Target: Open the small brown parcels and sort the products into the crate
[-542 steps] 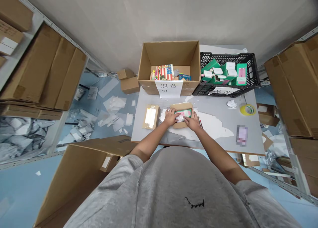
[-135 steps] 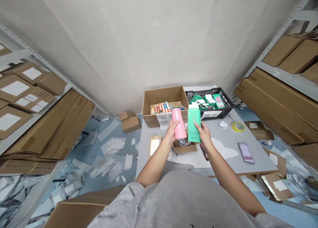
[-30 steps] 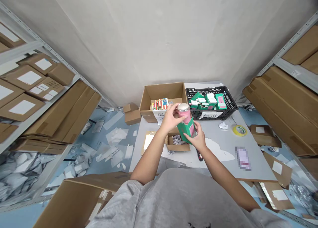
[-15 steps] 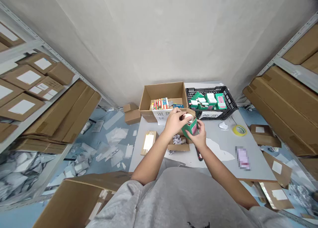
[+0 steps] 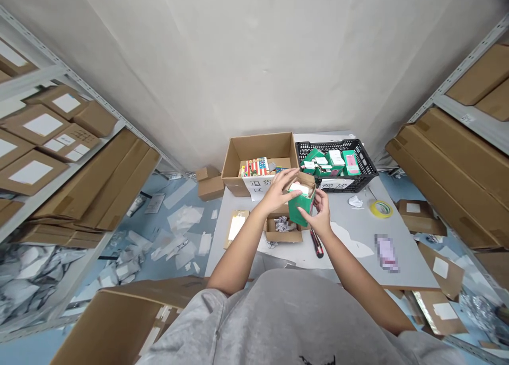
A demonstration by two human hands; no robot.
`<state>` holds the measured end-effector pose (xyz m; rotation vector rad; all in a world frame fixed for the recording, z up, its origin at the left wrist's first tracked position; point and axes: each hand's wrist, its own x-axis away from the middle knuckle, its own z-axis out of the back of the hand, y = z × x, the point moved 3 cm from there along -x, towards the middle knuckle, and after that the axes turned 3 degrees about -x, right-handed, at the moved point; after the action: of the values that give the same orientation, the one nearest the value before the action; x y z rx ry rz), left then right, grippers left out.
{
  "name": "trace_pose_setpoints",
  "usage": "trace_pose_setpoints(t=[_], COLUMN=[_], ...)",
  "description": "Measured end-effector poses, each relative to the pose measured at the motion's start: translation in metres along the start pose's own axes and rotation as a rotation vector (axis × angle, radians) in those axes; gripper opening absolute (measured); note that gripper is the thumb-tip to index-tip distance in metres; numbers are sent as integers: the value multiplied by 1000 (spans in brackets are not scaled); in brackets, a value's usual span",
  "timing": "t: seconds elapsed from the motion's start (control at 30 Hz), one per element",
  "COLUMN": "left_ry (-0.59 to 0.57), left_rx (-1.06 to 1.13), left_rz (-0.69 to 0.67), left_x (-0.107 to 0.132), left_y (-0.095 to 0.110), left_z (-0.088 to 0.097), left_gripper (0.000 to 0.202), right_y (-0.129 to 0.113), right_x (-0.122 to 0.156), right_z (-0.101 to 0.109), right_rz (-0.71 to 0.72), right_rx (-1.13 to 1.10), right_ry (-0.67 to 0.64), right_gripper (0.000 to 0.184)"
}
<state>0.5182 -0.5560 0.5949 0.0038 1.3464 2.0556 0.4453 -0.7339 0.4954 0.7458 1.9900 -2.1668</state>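
I hold a tall green product box (image 5: 299,207) upright above the grey table (image 5: 358,248). My right hand (image 5: 320,216) grips its lower side. My left hand (image 5: 279,190) is curled over its open top, fingers on the white flap. The pink bottle seen earlier is out of sight inside the box. Below my hands sits a small open cardboard box (image 5: 283,230) with crumpled paper in it.
A large open carton (image 5: 260,161) with a paper label and a black crate (image 5: 337,163) of green boxes stand at the table's far edge. A flat parcel (image 5: 236,227), a dark pen (image 5: 316,244), a tape roll (image 5: 378,208) and a phone (image 5: 385,252) lie on the table. Shelves of cartons flank both sides.
The pink bottle has gone fully down into the green box. My left hand has moved from the bottle's cap to the box's top flap.
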Motion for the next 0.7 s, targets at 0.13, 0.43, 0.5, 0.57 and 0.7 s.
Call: trace_pose_setpoints(t=[0.13, 0.43, 0.5, 0.57, 0.7], left_ry=[-51, 355, 437, 480, 541], left_rx=[7, -248, -205, -117, 121], left_rz=[-23, 126, 189, 234, 243], left_x=[-5, 10, 14, 15, 10], left_y=[1, -13, -18, -25, -31], left_z=[2, -14, -21, -23, -17], left_gripper=[57, 32, 30, 31, 86], right_y=[3, 5, 4, 2, -8], right_x=[-2, -6, -5, -5, -8], right_z=[-3, -6, -6, -6, -8], right_rz=[-7, 80, 124, 155, 195], right_rx=[-10, 154, 242, 310, 416], right_ry=[-45, -111, -97, -95, -96], right_gripper=[87, 94, 88, 83, 73])
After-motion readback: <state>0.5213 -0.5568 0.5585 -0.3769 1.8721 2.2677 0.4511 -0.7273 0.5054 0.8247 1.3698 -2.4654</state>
